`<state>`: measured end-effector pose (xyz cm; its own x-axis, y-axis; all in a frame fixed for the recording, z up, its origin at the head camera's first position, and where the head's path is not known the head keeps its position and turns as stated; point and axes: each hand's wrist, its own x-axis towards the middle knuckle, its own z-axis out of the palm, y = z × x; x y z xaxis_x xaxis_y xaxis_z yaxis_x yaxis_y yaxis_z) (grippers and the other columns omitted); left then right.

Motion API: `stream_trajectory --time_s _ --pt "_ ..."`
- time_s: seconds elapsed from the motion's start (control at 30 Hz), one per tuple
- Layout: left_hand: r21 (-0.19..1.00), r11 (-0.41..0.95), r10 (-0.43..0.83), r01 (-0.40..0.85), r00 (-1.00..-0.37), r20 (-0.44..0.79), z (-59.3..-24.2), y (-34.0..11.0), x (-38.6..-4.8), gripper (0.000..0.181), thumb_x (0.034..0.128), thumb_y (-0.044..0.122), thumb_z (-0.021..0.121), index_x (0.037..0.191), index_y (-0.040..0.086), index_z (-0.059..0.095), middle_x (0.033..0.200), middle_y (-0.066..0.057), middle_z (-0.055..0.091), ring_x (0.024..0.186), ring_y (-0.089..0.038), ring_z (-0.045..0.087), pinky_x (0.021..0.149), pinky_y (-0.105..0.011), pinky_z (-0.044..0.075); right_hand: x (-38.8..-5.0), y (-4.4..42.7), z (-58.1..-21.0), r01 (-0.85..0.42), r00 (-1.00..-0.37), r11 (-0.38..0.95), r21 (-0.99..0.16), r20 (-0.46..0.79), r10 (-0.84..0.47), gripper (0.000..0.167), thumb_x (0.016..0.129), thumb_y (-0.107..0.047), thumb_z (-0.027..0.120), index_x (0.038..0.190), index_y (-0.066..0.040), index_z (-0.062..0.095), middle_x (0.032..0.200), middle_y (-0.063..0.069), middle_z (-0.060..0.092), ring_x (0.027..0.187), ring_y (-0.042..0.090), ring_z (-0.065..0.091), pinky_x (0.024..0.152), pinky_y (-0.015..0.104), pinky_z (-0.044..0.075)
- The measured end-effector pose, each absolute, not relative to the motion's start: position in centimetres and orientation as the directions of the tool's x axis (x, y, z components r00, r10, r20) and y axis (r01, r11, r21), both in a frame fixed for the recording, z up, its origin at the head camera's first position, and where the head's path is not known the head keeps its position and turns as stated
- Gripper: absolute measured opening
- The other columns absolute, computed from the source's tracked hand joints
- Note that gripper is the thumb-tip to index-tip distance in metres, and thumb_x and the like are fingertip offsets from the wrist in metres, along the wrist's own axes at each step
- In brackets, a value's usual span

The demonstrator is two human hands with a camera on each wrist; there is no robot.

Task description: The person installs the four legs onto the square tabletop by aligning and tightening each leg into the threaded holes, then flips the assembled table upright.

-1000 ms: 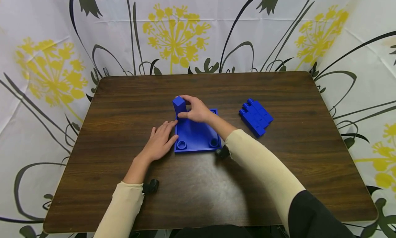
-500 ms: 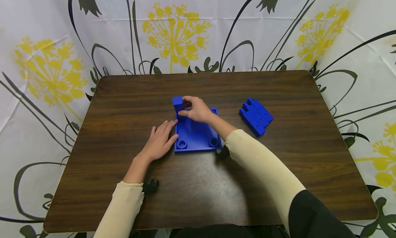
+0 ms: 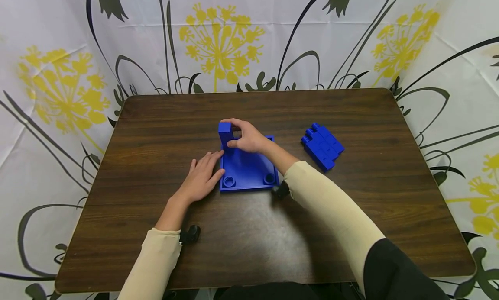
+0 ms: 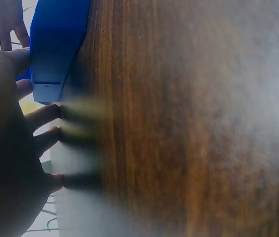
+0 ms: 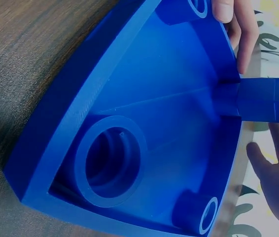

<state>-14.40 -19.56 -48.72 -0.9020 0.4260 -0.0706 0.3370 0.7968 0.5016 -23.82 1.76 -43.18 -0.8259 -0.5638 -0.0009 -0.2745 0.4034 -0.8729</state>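
The right hand (image 3: 249, 137) pinches the upright blue square post (image 3: 225, 133) at the far left corner of the shallow blue square tray (image 3: 249, 166), its farther fingertips partly hidden. The left hand (image 3: 200, 176), relaxed and holding nothing, touches the tray's left wall. Right of it, joined blue blocks (image 3: 322, 147) lie on the brown wood-grain counter (image 3: 156, 135); how deep the post sits is unclear.

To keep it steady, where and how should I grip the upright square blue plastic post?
Probably pinch the post near its top from the right, where the right hand is: its flat sides rise above the shallow blue plastic tray; the left hand occupies its left.
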Motion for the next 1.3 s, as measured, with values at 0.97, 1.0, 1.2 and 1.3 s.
stream_trajectory --time_s 0.97,1.0,1.2,1.3 --pt "0.503 0.796 0.427 0.336 -0.902 -0.073 -48.73 -19.55 -14.40 0.060 0.1043 0.040 0.043 0.157 0.019 0.024 0.158 -0.012 0.027 0.148 -0.035 0.013 0.108 -0.070 0.002 -23.73 1.81 -43.25 -0.286 -0.837 0.423 -0.860 0.009 -0.547 0.051 0.090 -0.010 0.071 0.137 -0.003 0.052 0.128 0.014 0.059 0.120 0.029 0.055 0.102 0.042 0.042" --pt "0.503 0.796 0.426 0.336 -0.902 -0.072 -48.73 -19.55 -14.39 0.060 0.1042 0.040 0.044 0.157 0.019 0.024 0.158 -0.012 0.027 0.148 -0.035 0.013 0.108 -0.070 0.002 -23.69 1.79 -43.27 -0.290 -0.839 0.425 -0.858 0.014 -0.543 0.050 0.090 -0.010 0.071 0.135 -0.003 0.053 0.127 0.014 0.060 0.119 0.029 0.055 0.101 0.041 0.042" --pt "0.505 0.794 0.426 0.337 -0.902 -0.067 -48.78 -19.59 -14.41 0.059 0.1044 0.039 0.043 0.157 0.019 0.024 0.158 -0.013 0.027 0.148 -0.036 0.013 0.108 -0.071 0.003 -23.66 1.67 -43.35 -0.289 -0.851 0.433 -0.854 0.022 -0.525 0.043 0.090 -0.010 0.071 0.130 -0.003 0.057 0.124 0.012 0.062 0.116 0.027 0.057 0.100 0.037 0.042" --pt "0.506 0.793 0.427 0.339 -0.902 -0.065 -48.80 -19.61 -14.44 0.059 0.1044 0.039 0.043 0.157 0.019 0.024 0.158 -0.013 0.027 0.148 -0.036 0.013 0.107 -0.071 0.003 -23.70 1.62 -43.36 -0.293 -0.851 0.425 -0.856 0.030 -0.525 0.045 0.090 -0.009 0.071 0.132 -0.003 0.056 0.126 0.012 0.061 0.118 0.027 0.056 0.102 0.040 0.041"
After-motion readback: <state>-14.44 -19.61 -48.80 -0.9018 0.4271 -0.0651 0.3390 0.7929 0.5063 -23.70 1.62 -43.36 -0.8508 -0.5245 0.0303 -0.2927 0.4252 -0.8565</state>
